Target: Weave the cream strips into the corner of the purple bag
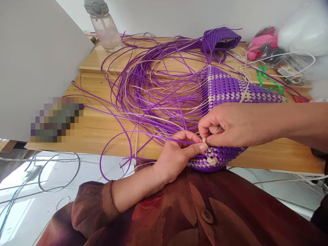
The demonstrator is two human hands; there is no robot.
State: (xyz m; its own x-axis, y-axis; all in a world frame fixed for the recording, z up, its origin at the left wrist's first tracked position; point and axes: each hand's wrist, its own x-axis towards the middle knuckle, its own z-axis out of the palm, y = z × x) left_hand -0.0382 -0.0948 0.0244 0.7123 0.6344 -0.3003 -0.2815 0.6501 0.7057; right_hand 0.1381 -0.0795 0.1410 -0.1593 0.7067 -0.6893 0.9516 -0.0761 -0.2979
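A half-woven basket (227, 87) of purple and beige plastic strips lies at the front edge of the table, close to my body. Long loose strips (143, 89) fan out from its left side in a wide curve. My left hand (179, 150) pinches a purple strip at the woven edge, thumb against fingertips. Right beside it, my right hand (225, 126) is closed on a beige strip, its fingers curled over the weave. The two hands' fingertips almost meet at a small beige loop. My right hand covers part of the basket.
Behind the basket sits a smaller purple woven piece (221, 41). A clear bottle (105, 30) with a grey lid stands at the back left. A blurred-out object (57, 119) lies at the left. Pink bundles (262, 44), plastic bags and a green cord (271, 82) are at the right.
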